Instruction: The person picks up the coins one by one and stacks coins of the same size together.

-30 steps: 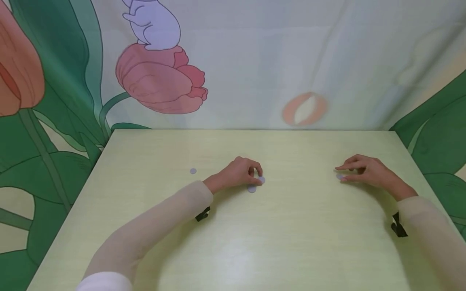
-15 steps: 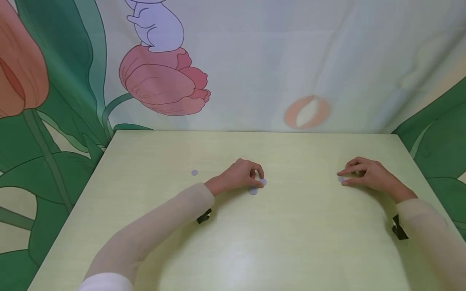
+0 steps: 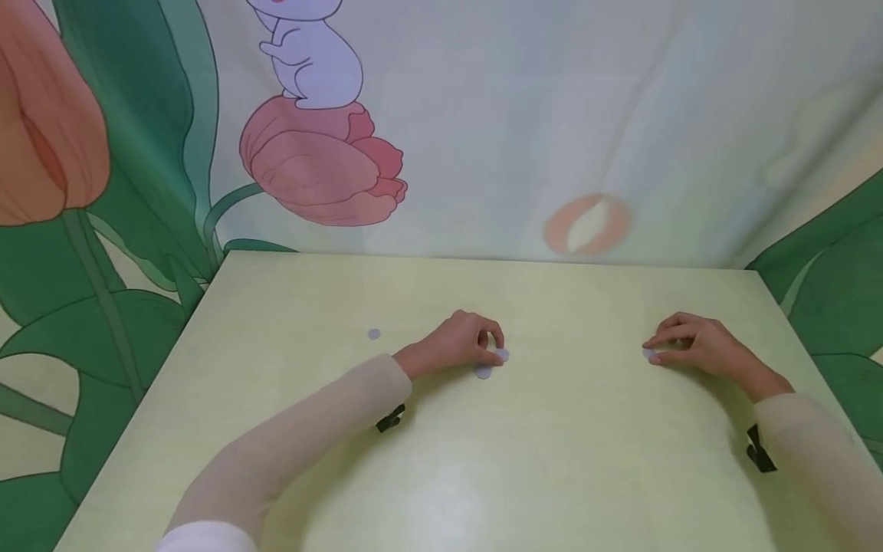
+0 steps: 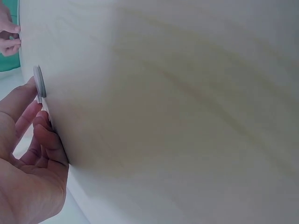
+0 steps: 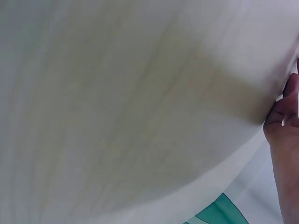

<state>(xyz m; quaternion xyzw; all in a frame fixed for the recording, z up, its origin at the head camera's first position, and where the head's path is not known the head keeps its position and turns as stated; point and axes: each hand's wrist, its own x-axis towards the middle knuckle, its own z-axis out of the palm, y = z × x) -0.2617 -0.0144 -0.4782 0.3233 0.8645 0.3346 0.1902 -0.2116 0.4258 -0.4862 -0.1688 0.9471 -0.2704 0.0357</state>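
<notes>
In the head view my left hand (image 3: pixel 469 342) pinches a small pale lilac disc (image 3: pixel 503 355) between thumb and fingers, low over the table. A second disc (image 3: pixel 484 372) lies just on the near side of that thumb. Seen edge-on in the left wrist view, a grey disc-shaped piece (image 4: pixel 40 82) with layered edges stands out by the fingertips. My right hand (image 3: pixel 707 349) pinches another pale disc (image 3: pixel 648 353) at the right of the table. The right wrist view catches only part of that hand, with its disc hidden.
A further pale disc (image 3: pixel 374 334) lies on the light wooden table (image 3: pixel 552 460), left of the left hand. Behind the table hangs a cloth (image 3: pixel 483 153) printed with flowers and a white animal. Dark straps show under both sleeves.
The right thumb and fingers have closed in on their disc. My left hand stays at the same disc. The whole head view has shifted slightly, so everything sits a little lower and further right.
</notes>
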